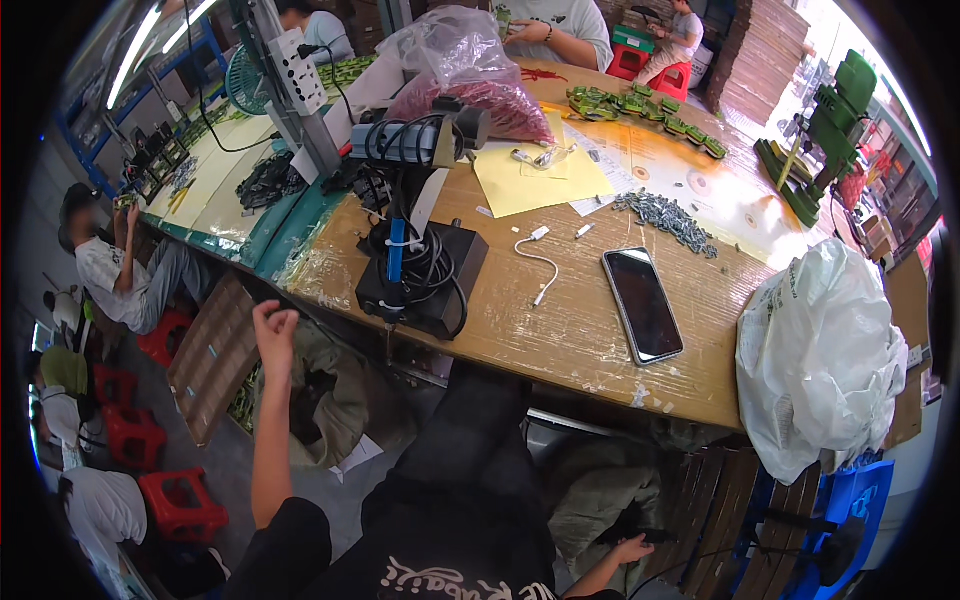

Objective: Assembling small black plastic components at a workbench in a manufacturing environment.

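Note:
My left hand point(274, 330) is raised just off the table's near edge, left of the soldering-type machine with a black box base point(440, 280). Its fingers are curled in toward the thumb; anything between them is too small to see. Low on the right, my right hand point(630, 550) is beside a grey-green sack point(605, 505), its fingers closed against a dark thing point(645, 537) whose kind I cannot make out. On the table lie a smartphone point(643, 305) with a dark screen, a short white cable point(540, 262) and a pile of small grey metal pieces point(668, 222).
A white plastic bag point(825, 350) bulges at the table's right edge. Farther back are a bag of red pieces point(475, 100), yellow paper point(540, 180), green parts point(640, 108) and a green press point(830, 140). An open sack point(325, 390) and cardboard point(215, 355) stand left below; co-workers sit around.

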Demonstrator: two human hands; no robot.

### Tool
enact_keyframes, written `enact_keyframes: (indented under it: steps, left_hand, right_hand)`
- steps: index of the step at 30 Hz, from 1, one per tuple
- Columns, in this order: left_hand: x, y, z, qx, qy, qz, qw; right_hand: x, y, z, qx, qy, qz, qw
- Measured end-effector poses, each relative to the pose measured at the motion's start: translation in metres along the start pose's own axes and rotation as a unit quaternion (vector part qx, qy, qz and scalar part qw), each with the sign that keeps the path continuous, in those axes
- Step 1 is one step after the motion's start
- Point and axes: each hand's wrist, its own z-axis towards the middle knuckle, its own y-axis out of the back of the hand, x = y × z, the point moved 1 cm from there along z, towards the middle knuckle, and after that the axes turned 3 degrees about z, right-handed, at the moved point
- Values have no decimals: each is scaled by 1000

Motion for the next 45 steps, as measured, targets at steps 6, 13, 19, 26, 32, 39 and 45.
enact_keyframes:
  steps: [6, 13, 19, 26, 32, 39, 45]
  left_hand:
    - [4, -49, 83, 36, -133, 43, 990]
    - [-43, -123, 114, 47, -435, 284, 854]
    - [-8, -149, 148, 200, -325, 361, 851]
    - [-20, -150, 140, 171, -376, 196, 889]
    - [-37, -145, 123, 83, -366, 157, 913]
    - [-26, -126, 140, -97, -243, -65, 963]
    - [-10, -121, 160, -197, -100, -167, 961]
  right_hand:
    - [-49, -31, 0, 225, 159, -219, 936]
    - [-35, -24, -21, 146, 192, -195, 951]
    - [107, -11, -88, 361, 289, 54, 885]
    - [313, 22, -224, 611, 345, 142, 699]
    - [447, -26, -232, 481, 465, 251, 699]
    - [537, -159, -222, 385, 607, 120, 685]
    - [548, -210, -243, 338, 696, -17, 634]
